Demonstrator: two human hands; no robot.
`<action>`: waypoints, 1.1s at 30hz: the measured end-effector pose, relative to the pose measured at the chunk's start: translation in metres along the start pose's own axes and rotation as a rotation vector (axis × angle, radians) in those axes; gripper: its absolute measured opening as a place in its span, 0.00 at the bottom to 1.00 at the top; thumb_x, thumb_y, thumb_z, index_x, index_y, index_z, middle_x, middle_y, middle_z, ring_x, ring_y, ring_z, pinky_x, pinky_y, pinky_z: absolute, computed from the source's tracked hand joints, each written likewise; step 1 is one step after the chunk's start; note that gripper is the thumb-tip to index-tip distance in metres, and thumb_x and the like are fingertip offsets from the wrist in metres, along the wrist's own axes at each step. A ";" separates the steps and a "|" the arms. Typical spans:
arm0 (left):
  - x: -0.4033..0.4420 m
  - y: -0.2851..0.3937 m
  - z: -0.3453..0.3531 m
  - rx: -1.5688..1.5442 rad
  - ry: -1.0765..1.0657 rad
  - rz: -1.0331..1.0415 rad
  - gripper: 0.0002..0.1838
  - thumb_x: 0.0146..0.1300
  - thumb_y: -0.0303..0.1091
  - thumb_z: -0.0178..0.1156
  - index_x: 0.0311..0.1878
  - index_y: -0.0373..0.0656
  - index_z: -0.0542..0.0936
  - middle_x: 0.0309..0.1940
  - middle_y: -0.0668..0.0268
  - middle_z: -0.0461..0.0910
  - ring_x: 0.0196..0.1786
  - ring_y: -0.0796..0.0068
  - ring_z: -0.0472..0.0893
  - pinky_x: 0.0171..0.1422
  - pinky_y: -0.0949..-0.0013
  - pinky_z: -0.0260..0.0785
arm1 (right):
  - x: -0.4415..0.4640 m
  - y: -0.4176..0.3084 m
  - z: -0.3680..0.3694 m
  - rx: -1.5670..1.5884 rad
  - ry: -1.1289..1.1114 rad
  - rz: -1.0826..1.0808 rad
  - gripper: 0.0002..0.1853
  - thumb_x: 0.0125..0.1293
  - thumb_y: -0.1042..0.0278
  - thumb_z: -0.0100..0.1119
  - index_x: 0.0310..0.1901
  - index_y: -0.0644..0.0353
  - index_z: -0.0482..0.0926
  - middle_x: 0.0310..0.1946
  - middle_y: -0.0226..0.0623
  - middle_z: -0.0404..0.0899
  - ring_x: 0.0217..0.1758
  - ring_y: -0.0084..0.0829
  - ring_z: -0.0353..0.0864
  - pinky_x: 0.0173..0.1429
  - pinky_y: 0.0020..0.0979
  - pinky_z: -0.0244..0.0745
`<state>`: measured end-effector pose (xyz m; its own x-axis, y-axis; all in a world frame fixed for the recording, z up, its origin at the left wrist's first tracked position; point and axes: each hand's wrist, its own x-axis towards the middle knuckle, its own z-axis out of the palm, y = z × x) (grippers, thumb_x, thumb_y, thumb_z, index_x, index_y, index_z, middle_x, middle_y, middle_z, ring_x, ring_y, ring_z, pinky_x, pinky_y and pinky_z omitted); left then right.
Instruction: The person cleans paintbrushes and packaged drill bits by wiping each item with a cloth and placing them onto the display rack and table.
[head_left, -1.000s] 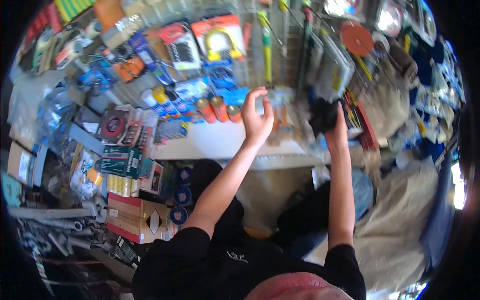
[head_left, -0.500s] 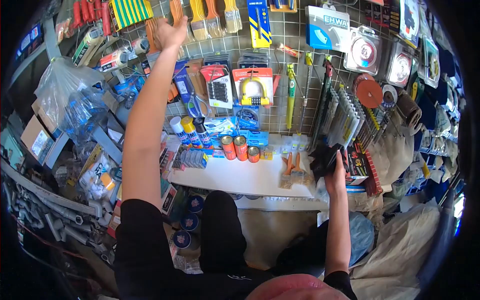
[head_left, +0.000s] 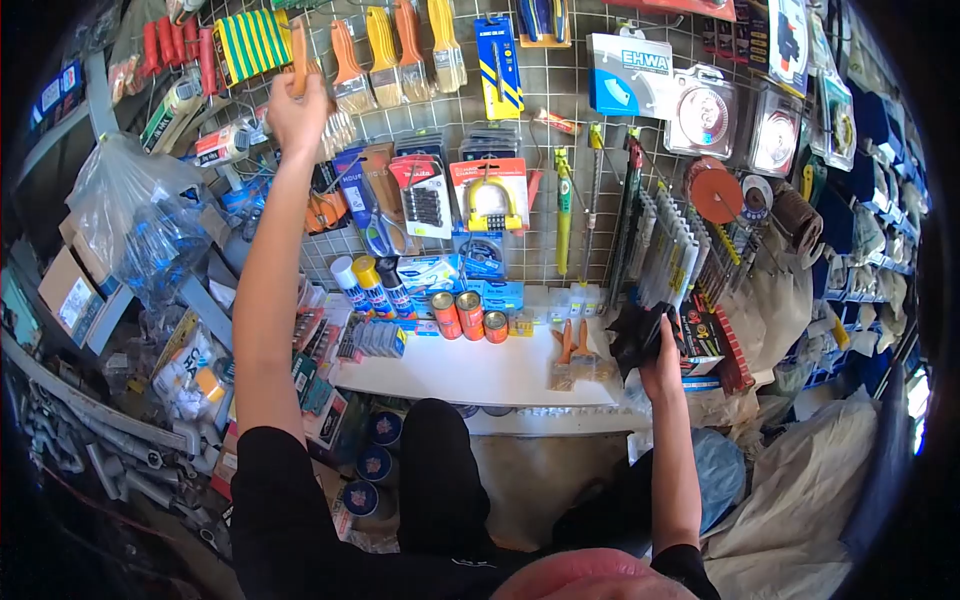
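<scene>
Up at the wire grid, my left hand (head_left: 298, 118) is closed around an orange-handled paintbrush (head_left: 299, 45). Its handle points upward out of my fingers; whether it still touches a hook is unclear. Just right of it hang several more paintbrushes (head_left: 384, 58) with orange or yellow handles. My right hand (head_left: 660, 372), low on the right, grips a crumpled black item (head_left: 635, 338) whose kind I cannot make out. Left of that, two wooden-handled paintbrushes (head_left: 583, 352) lie on the white shelf (head_left: 470, 378).
Spray cans (head_left: 367, 285) and orange tins (head_left: 457, 315) stand at the back of the shelf. A yellow lock (head_left: 492, 200), cutting discs (head_left: 700, 110) and other packaged tools hang on the grid. Plastic bags (head_left: 135, 215) and pipe fittings (head_left: 130, 450) crowd the left side.
My left hand has come down and left from the brush row, with the orange-handled paintbrush now upright in it. My right hand still holds the black item, slightly lower in view.
</scene>
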<state>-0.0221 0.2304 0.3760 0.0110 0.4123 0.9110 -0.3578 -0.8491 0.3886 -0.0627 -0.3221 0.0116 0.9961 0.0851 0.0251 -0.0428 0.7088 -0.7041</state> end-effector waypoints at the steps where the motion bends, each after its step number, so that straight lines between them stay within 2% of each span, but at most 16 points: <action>1: -0.002 0.010 -0.010 0.001 -0.003 0.001 0.19 0.63 0.43 0.71 0.47 0.37 0.84 0.39 0.53 0.88 0.45 0.56 0.88 0.55 0.58 0.76 | 0.001 0.001 -0.002 0.003 -0.011 0.001 0.28 0.82 0.48 0.53 0.71 0.60 0.74 0.64 0.38 0.81 0.63 0.37 0.82 0.69 0.40 0.75; 4: -0.008 0.044 -0.041 -0.135 0.021 0.050 0.18 0.72 0.46 0.69 0.47 0.38 0.83 0.41 0.63 0.86 0.41 0.77 0.82 0.46 0.68 0.74 | 0.003 0.003 -0.001 0.014 -0.059 0.005 0.29 0.82 0.46 0.51 0.72 0.60 0.73 0.66 0.39 0.80 0.65 0.37 0.81 0.71 0.41 0.73; 8: -0.009 0.072 -0.072 -0.231 0.004 0.044 0.20 0.75 0.50 0.65 0.50 0.39 0.83 0.38 0.68 0.84 0.39 0.80 0.78 0.44 0.73 0.70 | 0.008 0.009 -0.003 0.021 -0.125 -0.022 0.30 0.83 0.46 0.49 0.75 0.60 0.70 0.69 0.39 0.78 0.71 0.37 0.77 0.77 0.41 0.68; 9: -0.018 0.084 -0.081 -0.373 -0.100 -0.135 0.18 0.78 0.47 0.62 0.53 0.40 0.84 0.38 0.72 0.81 0.37 0.83 0.75 0.44 0.73 0.69 | 0.005 0.007 0.001 0.020 -0.131 -0.021 0.31 0.83 0.45 0.48 0.75 0.59 0.70 0.70 0.39 0.77 0.73 0.37 0.75 0.78 0.41 0.67; 10: -0.035 0.096 -0.083 -0.441 -0.141 -0.045 0.18 0.81 0.45 0.59 0.60 0.42 0.84 0.39 0.75 0.78 0.38 0.84 0.72 0.45 0.75 0.66 | 0.002 0.007 0.009 0.019 -0.129 -0.018 0.31 0.83 0.45 0.47 0.76 0.59 0.69 0.71 0.39 0.76 0.74 0.37 0.74 0.79 0.41 0.65; 12: -0.084 0.133 -0.087 -0.692 -0.379 -0.230 0.21 0.83 0.41 0.53 0.70 0.39 0.77 0.54 0.68 0.82 0.56 0.79 0.79 0.61 0.71 0.72 | -0.001 0.011 0.021 0.007 -0.107 -0.041 0.34 0.83 0.41 0.43 0.75 0.62 0.69 0.70 0.41 0.77 0.71 0.38 0.77 0.78 0.42 0.67; 14: -0.145 0.129 -0.074 -0.858 -0.530 -0.395 0.23 0.82 0.39 0.55 0.74 0.39 0.73 0.60 0.64 0.81 0.62 0.73 0.81 0.67 0.67 0.73 | -0.003 0.012 0.030 0.029 -0.184 -0.050 0.35 0.83 0.40 0.42 0.75 0.63 0.69 0.70 0.40 0.77 0.72 0.36 0.76 0.78 0.41 0.66; 16: -0.225 0.154 -0.058 -0.641 -0.740 -0.311 0.25 0.80 0.37 0.59 0.75 0.38 0.71 0.61 0.62 0.80 0.61 0.72 0.81 0.65 0.67 0.74 | -0.009 0.012 0.042 0.003 -0.201 -0.102 0.35 0.83 0.41 0.41 0.75 0.63 0.68 0.70 0.40 0.77 0.73 0.36 0.75 0.79 0.41 0.65; 17: -0.262 0.174 -0.050 -0.845 -0.869 -0.411 0.26 0.76 0.35 0.64 0.74 0.41 0.73 0.58 0.66 0.82 0.56 0.79 0.81 0.62 0.69 0.74 | -0.012 0.013 0.045 -0.008 -0.220 -0.108 0.35 0.83 0.41 0.41 0.76 0.62 0.67 0.71 0.40 0.75 0.73 0.37 0.75 0.80 0.41 0.63; 20: -0.373 0.192 -0.008 -0.853 -1.000 -0.518 0.24 0.71 0.24 0.66 0.68 0.41 0.74 0.48 0.64 0.85 0.50 0.77 0.84 0.55 0.70 0.78 | -0.022 0.018 0.054 -0.001 -0.269 -0.127 0.28 0.85 0.47 0.43 0.74 0.57 0.69 0.68 0.38 0.77 0.70 0.33 0.76 0.75 0.40 0.70; 21: -0.407 0.199 -0.001 -0.824 -1.044 -0.551 0.22 0.70 0.20 0.64 0.65 0.40 0.75 0.43 0.63 0.86 0.47 0.77 0.85 0.52 0.70 0.77 | -0.015 0.041 0.036 0.088 -0.047 -0.118 0.24 0.84 0.54 0.49 0.73 0.56 0.71 0.65 0.37 0.79 0.68 0.31 0.77 0.73 0.37 0.71; 22: -0.440 0.201 0.006 -0.756 -1.050 -0.482 0.20 0.64 0.21 0.65 0.59 0.39 0.76 0.38 0.60 0.87 0.41 0.72 0.87 0.48 0.65 0.79 | -0.025 0.028 0.054 -0.075 -0.226 -0.201 0.18 0.80 0.62 0.59 0.65 0.59 0.79 0.56 0.34 0.83 0.59 0.27 0.81 0.65 0.33 0.77; 24: -0.461 0.222 0.001 -0.582 -1.111 -0.470 0.15 0.62 0.19 0.64 0.51 0.37 0.76 0.34 0.60 0.85 0.37 0.69 0.86 0.45 0.63 0.78 | -0.018 0.024 0.044 -0.480 0.031 -0.240 0.12 0.76 0.65 0.65 0.54 0.62 0.84 0.49 0.31 0.85 0.50 0.23 0.82 0.57 0.29 0.79; 25: -0.473 0.220 0.006 -0.684 -1.062 -0.545 0.14 0.62 0.19 0.64 0.49 0.38 0.74 0.33 0.61 0.84 0.35 0.70 0.86 0.43 0.65 0.76 | -0.021 0.022 0.043 -0.423 0.093 -0.207 0.10 0.72 0.67 0.71 0.48 0.63 0.85 0.44 0.29 0.86 0.44 0.21 0.82 0.49 0.28 0.79; 30: -0.487 0.220 -0.004 -0.757 -1.064 -0.667 0.15 0.67 0.18 0.66 0.47 0.39 0.68 0.35 0.62 0.85 0.35 0.82 0.82 0.38 0.75 0.74 | -0.019 0.014 0.042 -0.382 0.274 -0.055 0.13 0.69 0.62 0.75 0.48 0.61 0.86 0.42 0.28 0.85 0.43 0.21 0.81 0.47 0.30 0.79; 33: -0.486 0.211 -0.020 -0.786 -1.165 -0.674 0.18 0.68 0.19 0.68 0.44 0.41 0.65 0.36 0.61 0.84 0.37 0.82 0.83 0.39 0.75 0.75 | -0.004 0.020 0.033 -0.535 0.243 -0.346 0.16 0.75 0.56 0.68 0.53 0.61 0.86 0.42 0.30 0.87 0.45 0.26 0.84 0.53 0.33 0.78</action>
<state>-0.1213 -0.1422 0.0125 0.9234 -0.1580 0.3499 -0.3658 -0.0862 0.9267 -0.0704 -0.2850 0.0212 0.9373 -0.2885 0.1955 0.2631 0.2179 -0.9398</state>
